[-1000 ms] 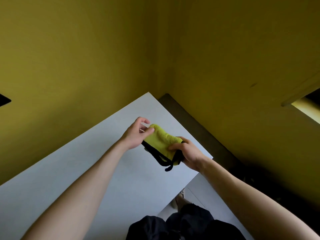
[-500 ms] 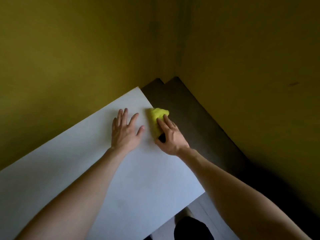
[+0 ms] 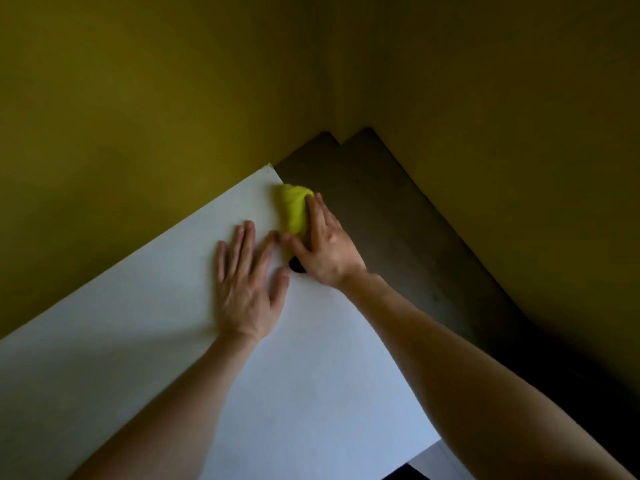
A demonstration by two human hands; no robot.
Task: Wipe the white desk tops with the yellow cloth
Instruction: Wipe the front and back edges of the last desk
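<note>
Head view, looking down into a yellow-walled corner: my right hand lies flat on the cloth, fingers straight and close together, pressing it to the desk rather than gripping it. The thumb is stretched out to the left. The cloth sits at the desk's far right corner, hard against the right edge, bunched into a narrow roll. Its long axis runs from that corner back toward me, along the edge. Most of the yellow shows ahead of and to the left of my fingers, and a dark bit of its border peeks out under the heel of my palm.

My left hand is planted just beside it, palm down, fingers spread, holding nothing; its forefinger nearly meets my right thumb. The right is the nearer hand to the cloth, its arm reaching in across the desk's right edge over a dark surface.

Nearly all the white lies behind and left of the cloth, so the stroke, as I judge it, must come back toward me. A second top shows at the bottom.
</note>
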